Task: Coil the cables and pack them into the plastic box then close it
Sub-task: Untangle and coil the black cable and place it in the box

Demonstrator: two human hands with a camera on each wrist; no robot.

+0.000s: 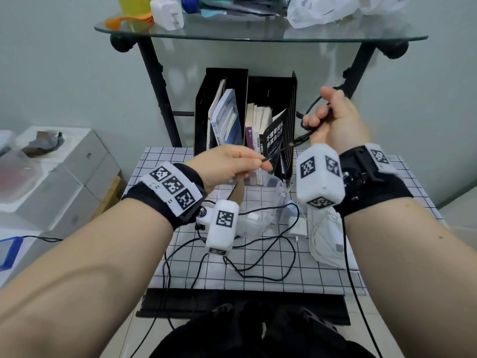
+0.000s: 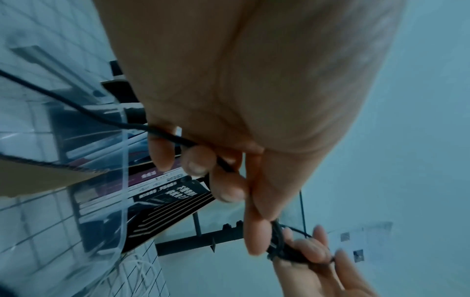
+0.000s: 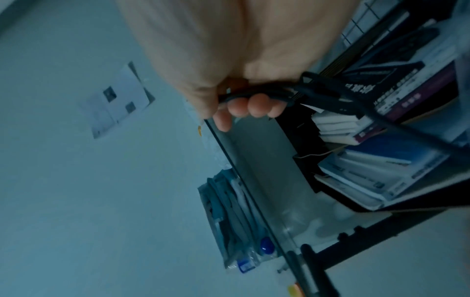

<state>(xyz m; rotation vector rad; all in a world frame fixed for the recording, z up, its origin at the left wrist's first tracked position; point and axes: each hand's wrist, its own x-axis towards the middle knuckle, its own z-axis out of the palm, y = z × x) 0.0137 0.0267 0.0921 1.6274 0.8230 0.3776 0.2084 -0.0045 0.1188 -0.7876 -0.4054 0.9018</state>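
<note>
A thin black cable (image 1: 284, 147) runs taut between my two raised hands. My right hand (image 1: 333, 117) grips a small coil of it, fingers curled round the loops (image 3: 257, 94). My left hand (image 1: 232, 161) pinches the cable's free run between thumb and fingers (image 2: 203, 160); the rest trails down in loose curves (image 1: 258, 270) over the checked table. The clear plastic box (image 1: 260, 202) stands open below my hands, with its lid (image 1: 327, 239) lying to the right under a white cable (image 1: 322, 251). A white charger (image 1: 299, 228) lies beside the box.
A black file holder (image 1: 247, 112) full of books stands at the table's back edge. Above it is a glass shelf (image 1: 258, 34) on black legs, crowded with items. White boxes (image 1: 64, 171) sit to the left. A cardboard piece (image 1: 237, 192) leans by the box.
</note>
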